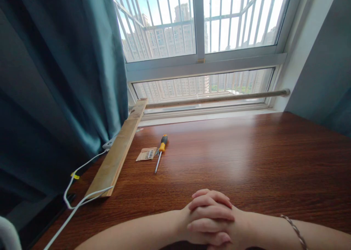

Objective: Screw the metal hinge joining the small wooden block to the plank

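Right up front, two bare hands clasped above the near part of the counter (260,169)! The left hand (189,222) comes in from one side, the right hand (240,222) from the other, fingers interlaced, each grip folded snugly around the other. A twisted bracelet (296,230) circles the right forearm.

Over on the left, a white cable (65,222) runs up from the bottom edge and laps across the near end of a long wooden board (117,155); a yellow tag (75,176) marks the cable's bend. The board slants away along the counter's left side, towards the window.

Beyond the hands, well apart from them, lies the screwdriver (162,146), yellow-and-black handle pointing away, metal shaft angled back this way! Just beside it on the left, a small brown packet (142,155) with little metal pieces (157,152) at its edge, too small to make out.

Further back, blue curtain (82,67) fills the left flank, and a pole (219,99) spans the low pane from the board's far end to the right-hand wall. Behind it stands the window (161,61), then bars (231,19), then tall buildings (182,32) under bright sky.
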Demonstrator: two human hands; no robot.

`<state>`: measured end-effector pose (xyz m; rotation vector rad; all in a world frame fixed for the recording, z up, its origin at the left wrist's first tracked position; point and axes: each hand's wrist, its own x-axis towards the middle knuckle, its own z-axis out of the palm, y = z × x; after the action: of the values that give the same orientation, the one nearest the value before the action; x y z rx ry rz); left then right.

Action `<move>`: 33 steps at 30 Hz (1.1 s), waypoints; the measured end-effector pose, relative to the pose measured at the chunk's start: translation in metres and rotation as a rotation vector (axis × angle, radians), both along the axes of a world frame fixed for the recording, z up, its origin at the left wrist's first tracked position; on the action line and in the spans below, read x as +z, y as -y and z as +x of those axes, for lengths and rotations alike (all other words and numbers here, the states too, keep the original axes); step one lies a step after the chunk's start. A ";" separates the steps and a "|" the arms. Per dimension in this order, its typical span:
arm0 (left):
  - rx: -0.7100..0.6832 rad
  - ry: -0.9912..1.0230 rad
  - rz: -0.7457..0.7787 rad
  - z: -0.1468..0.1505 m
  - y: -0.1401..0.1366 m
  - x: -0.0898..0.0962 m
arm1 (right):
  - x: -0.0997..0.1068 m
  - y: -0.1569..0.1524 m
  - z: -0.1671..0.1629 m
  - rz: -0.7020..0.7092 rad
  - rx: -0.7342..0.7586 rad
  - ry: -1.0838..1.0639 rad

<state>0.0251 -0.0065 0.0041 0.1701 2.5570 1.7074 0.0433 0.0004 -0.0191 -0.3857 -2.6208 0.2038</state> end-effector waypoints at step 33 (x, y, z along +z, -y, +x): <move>-0.048 -0.021 -0.075 0.000 0.003 -0.008 | -0.001 -0.001 0.001 -0.091 0.010 0.020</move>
<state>0.0250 -0.0091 -0.0037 0.2446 2.6049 1.5995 0.0447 0.0011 -0.0206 -0.4076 -2.6396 0.3248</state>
